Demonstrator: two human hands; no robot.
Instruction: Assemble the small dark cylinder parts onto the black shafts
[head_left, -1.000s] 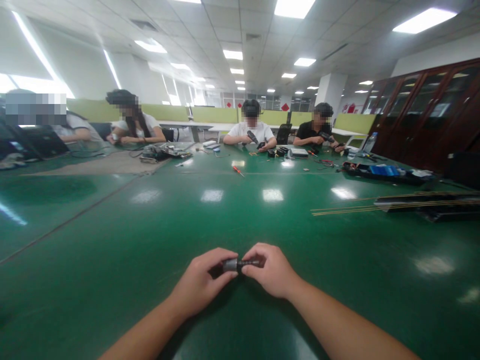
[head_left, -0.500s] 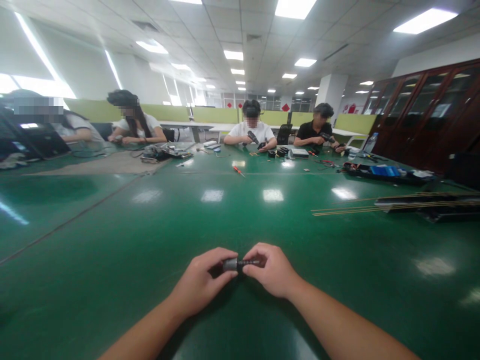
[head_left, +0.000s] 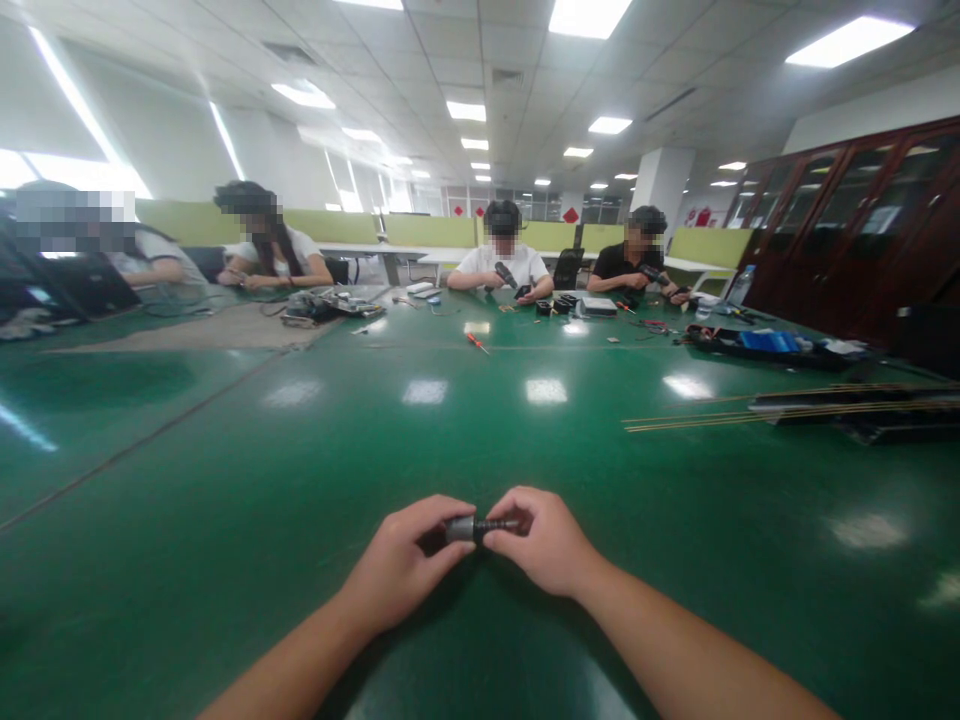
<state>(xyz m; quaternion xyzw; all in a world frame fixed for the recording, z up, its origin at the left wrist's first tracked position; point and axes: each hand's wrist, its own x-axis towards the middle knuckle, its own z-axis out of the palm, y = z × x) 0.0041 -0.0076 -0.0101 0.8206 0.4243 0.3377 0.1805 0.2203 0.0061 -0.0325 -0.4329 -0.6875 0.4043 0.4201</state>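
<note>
Between my two hands lies a small part with a grey metal cylinder (head_left: pixel 461 528) on the left, a black collar and a dark ribbed shaft (head_left: pixel 499 525) on the right. The thumb and fingers of my left hand (head_left: pixel 405 560) close around the cylinder. My right hand (head_left: pixel 551 545) pinches the part by the collar, with its curled fingers around the shaft. The part is held roughly level, low over the green tabletop (head_left: pixel 450 450). Fingers cover both of its ends, and I cannot tell exactly what kind of part it is.
An orange screwdriver (head_left: pixel 476 343) lies farther up the table. Thin brass-coloured rods (head_left: pixel 697 420) jut out from dark trays (head_left: pixel 892 425) at right. A black tray with blue contents (head_left: pixel 772 343) sits behind them. Several people work along the far side, near a metal device (head_left: pixel 330 305).
My hands and the held part stay almost exactly in place. At the far left, a seated person's head has shifted slightly.
</note>
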